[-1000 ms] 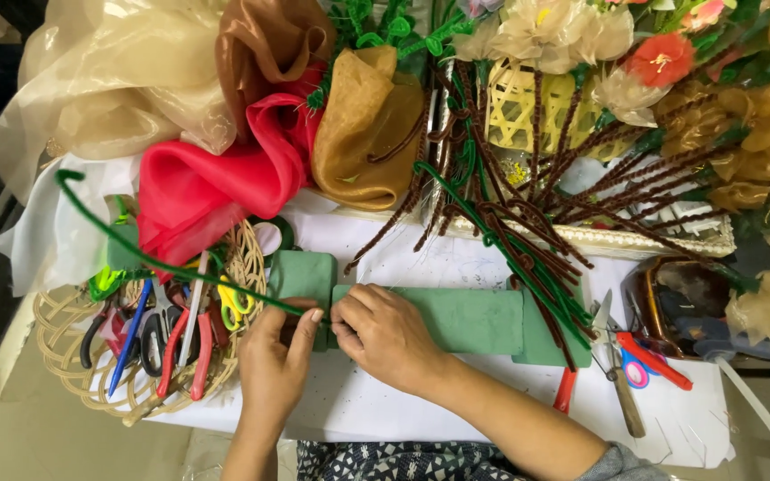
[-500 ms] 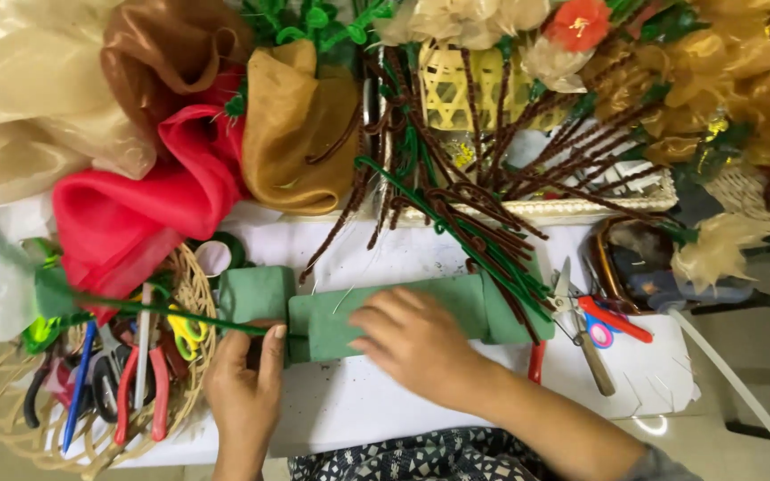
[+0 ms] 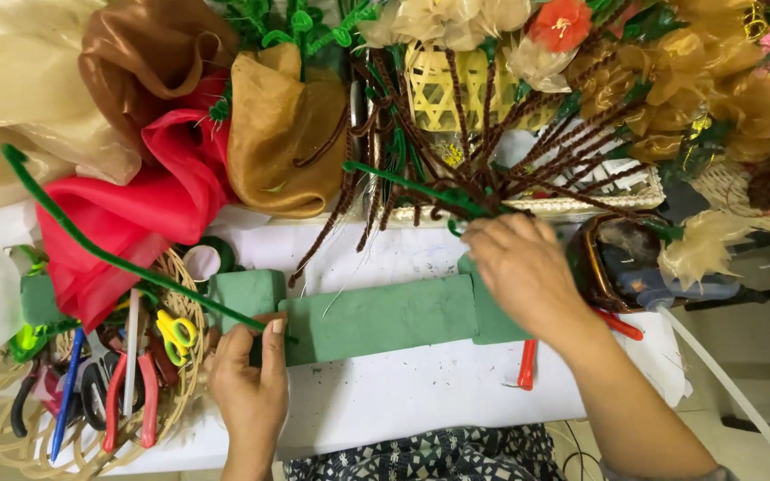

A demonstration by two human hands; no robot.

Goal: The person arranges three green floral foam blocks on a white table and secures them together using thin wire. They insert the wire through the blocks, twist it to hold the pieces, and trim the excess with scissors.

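Right hand (image 3: 523, 267) has left the long green floral-foam block (image 3: 376, 316) on the white table (image 3: 403, 401) and now reaches the green pipe-cleaner bundle (image 3: 412, 189), fingers curled, grip unclear; left hand (image 3: 247, 374) stays pinching a green chenille stem (image 3: 118, 258) at the block's left end; work shifts to fetching another stem

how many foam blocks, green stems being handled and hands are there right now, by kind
green foam blocks: 2, a small one and a long one
green fuzzy stems in hand: 2, left hand's, right hand's
hands: 2, left hand, right hand
total: 6
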